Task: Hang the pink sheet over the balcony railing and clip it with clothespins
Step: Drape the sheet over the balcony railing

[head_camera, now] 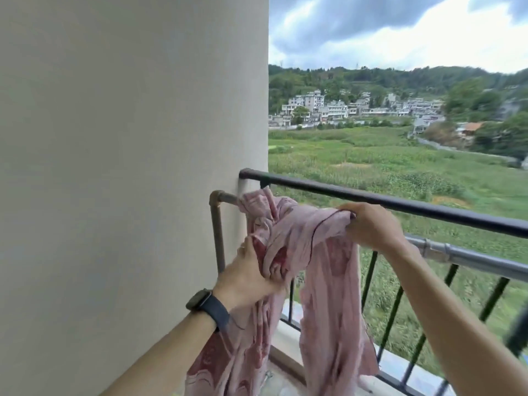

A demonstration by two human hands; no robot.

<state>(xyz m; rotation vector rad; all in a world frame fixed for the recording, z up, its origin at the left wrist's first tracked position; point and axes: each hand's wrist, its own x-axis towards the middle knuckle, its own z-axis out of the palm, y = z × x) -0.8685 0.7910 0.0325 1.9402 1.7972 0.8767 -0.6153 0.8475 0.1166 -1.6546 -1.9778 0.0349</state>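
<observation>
Fingers [347,215] both hands gripping pink sheet [308,232], arms outstretched.

The wall [128,167] fills the left side; the railing [400,202] runs from it toward the right. Below and in front of the railing lies a pipe [471,257], and the sheet [308,252] hangs over the pipe near the wall. The left hand [248,277] grips the sheet's left part, the right hand [371,228] its right end. Fields [400,161] and houses [357,108] lie beyond the railing.
</observation>
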